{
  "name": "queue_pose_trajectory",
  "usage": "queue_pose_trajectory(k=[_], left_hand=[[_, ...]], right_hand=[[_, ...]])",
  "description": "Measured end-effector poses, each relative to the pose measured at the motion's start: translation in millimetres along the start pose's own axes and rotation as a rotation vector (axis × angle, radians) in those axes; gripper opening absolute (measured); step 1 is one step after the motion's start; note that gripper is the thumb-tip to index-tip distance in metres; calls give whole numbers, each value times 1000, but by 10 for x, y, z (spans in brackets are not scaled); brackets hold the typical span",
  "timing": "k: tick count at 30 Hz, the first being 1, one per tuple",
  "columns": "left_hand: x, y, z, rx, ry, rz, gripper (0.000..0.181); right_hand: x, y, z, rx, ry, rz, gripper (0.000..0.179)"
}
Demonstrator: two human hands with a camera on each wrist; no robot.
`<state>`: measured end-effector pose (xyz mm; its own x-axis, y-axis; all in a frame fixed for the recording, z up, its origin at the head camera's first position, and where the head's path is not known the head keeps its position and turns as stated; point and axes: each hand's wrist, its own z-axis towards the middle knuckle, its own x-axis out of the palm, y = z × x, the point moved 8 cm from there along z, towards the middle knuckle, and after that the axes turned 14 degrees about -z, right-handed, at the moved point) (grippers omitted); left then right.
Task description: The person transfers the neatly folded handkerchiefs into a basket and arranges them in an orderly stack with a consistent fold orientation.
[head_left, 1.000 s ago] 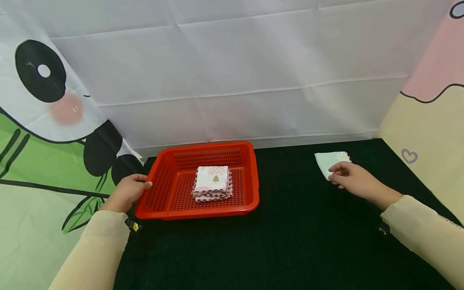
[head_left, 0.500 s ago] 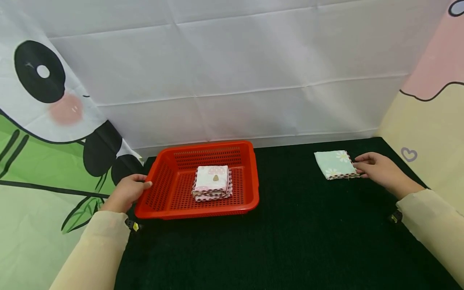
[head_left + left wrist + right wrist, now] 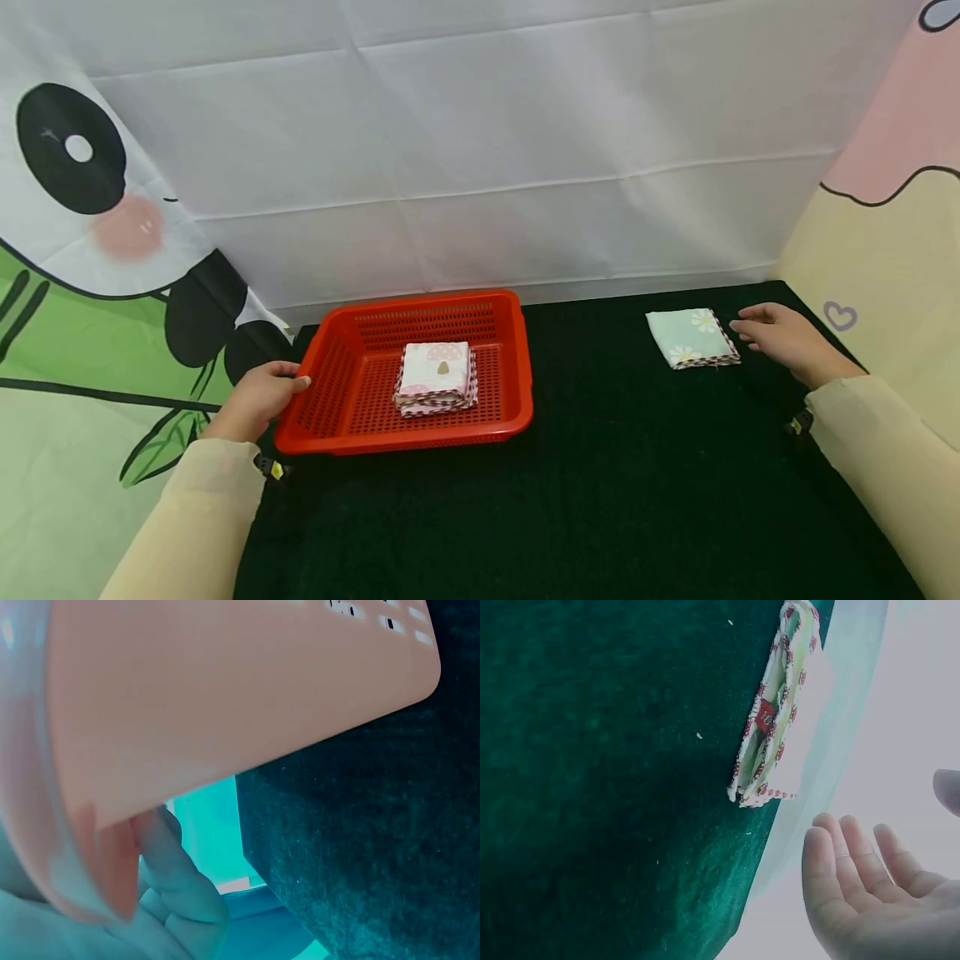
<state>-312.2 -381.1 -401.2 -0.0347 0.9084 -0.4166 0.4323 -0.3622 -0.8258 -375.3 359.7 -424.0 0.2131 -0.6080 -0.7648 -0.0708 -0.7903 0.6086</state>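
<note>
Basket of red perforated plastic [image 3: 420, 442], rectangular, stands on dark-green fabric surface [image 3: 600, 492] in head view; left hand [image 3: 258, 400] pinches its left rim. White-pink folded cloths [image 3: 433, 377] with checked edges lie stacked inside. Well to right, folded mint-green daisy cloth [image 3: 690, 335] lies flat; right hand [image 3: 786, 340] hovers just beside, apart from it. Left wrist view: fingers curl under basket rim. Right wrist view: fingers loosely extended, near layered cloth edge.

Soft even light, teal-tinted wrist views, glare on basket rim [image 3: 28, 750]
</note>
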Motion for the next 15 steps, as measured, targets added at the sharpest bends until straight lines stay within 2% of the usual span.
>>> queue_pose_trajectory(k=[7, 15], left_hand=[[33, 11, 15, -2, 4, -4, 52], [25, 8, 22, 17, -7, 5, 52]], right_hand=[[12, -106, 96, 34, 42, 1, 81], [63, -202, 242, 76, 24, -78, 85]])
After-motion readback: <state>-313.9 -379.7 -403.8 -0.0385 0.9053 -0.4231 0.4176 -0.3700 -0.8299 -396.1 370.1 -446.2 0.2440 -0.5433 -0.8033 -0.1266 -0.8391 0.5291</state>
